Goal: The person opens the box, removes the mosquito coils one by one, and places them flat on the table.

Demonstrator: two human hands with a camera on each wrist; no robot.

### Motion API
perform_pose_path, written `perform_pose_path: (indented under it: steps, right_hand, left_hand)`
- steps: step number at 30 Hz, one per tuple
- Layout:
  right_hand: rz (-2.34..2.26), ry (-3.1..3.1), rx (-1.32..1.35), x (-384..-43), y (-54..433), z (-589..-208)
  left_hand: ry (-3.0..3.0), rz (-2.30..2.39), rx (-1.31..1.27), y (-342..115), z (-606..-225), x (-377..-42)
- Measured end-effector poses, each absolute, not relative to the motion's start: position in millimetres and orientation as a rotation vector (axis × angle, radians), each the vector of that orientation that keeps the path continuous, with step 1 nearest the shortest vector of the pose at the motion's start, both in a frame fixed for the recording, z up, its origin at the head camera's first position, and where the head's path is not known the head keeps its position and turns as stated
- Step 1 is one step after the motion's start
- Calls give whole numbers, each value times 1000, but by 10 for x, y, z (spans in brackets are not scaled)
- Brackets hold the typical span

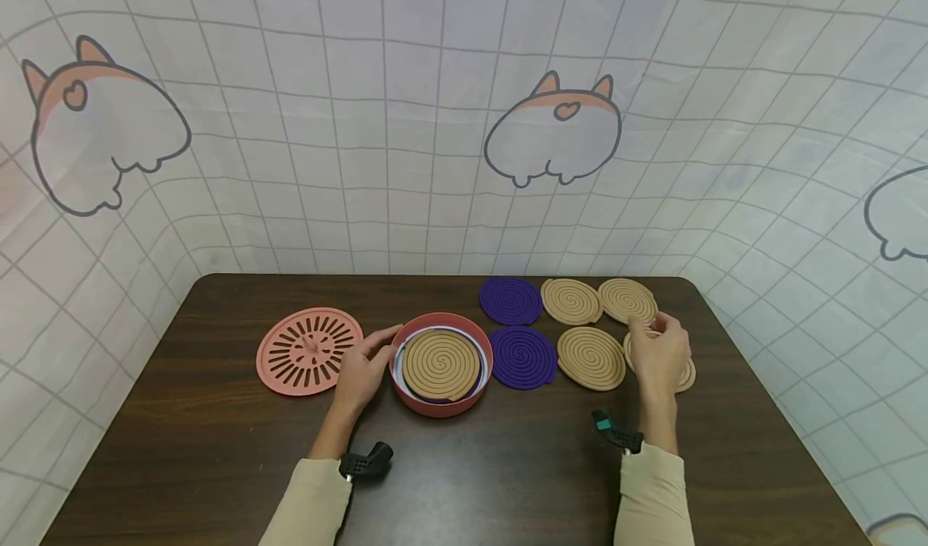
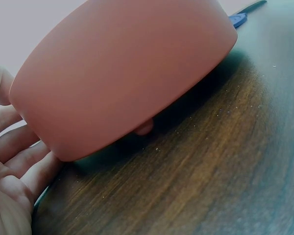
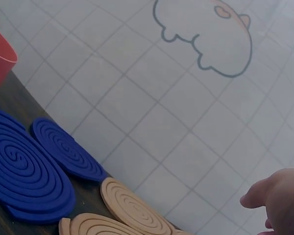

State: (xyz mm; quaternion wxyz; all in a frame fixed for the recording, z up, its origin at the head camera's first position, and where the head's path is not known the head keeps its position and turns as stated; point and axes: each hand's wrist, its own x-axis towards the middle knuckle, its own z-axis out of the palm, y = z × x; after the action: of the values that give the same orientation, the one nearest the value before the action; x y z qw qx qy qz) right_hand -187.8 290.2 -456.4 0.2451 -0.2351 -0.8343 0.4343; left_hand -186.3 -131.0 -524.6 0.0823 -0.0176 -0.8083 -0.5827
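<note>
A round red-pink bowl (image 1: 406, 399) holds stacked mosquito coils, with a tan coil (image 1: 441, 363) on top and a purple edge and white rim showing below. My left hand (image 1: 360, 373) rests its fingers against the bowl's left side. Close up in the left wrist view, the fingers (image 2: 27, 147) lie along the bowl's outer wall (image 2: 132, 63). Over at the right, my right hand (image 1: 660, 357) is above a tan mosquito coil (image 1: 685, 375), covering most of it. Its fingertips overlap the coil's far edge; I cannot tell whether they pinch it.
Beside the bowl lie two purple coils (image 1: 524, 357), with more tan coils (image 1: 590, 358) to their right, in two rows. A pink slotted lid (image 1: 286, 361) lies left of my left hand. A tile-patterned curtain (image 1: 435, 127) stands behind the dark wooden table (image 1: 464, 481).
</note>
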Motion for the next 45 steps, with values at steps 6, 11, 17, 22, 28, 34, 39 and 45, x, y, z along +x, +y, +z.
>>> perform_pose_path:
  steps: [6,11,17,22,28,34,39,45]
  right_hand:
    - [1193,-2287,-603,-1904,2842,-4544]
    - [1187,-2318,-552,-1900,2766,-4525]
    - [1198,-2350,-473,-1913,2648,-4540]
    - [1178,-2393,-415,-1943,2555,-4543]
    - [1148,-2395,-370,-1968,2476,-4535]
    - [1155,-2411,-332,-1975,2376,-4506]
    - [1145,-2427,-294,-1977,2264,-4477]
    - [1167,-2454,-252,-1982,2134,-4467]
  left_hand:
    - [-2418,-1760,-50,-1315,-5236,-1866]
    - [-2418,-1758,-51,-1310,-5233,-1868]
    - [-2422,-1746,-50,-1312,-5238,-1871]
    - [-2423,-1745,-51,-1311,-5253,-1874]
    - [-2422,-1745,-54,-1305,-5255,-1868]
    - [-2417,-1747,-64,-1301,-5204,-1850]
    - [-2420,-1750,-61,-1299,-5207,-1856]
    - [-2409,-1756,-58,-1315,-5261,-1877]
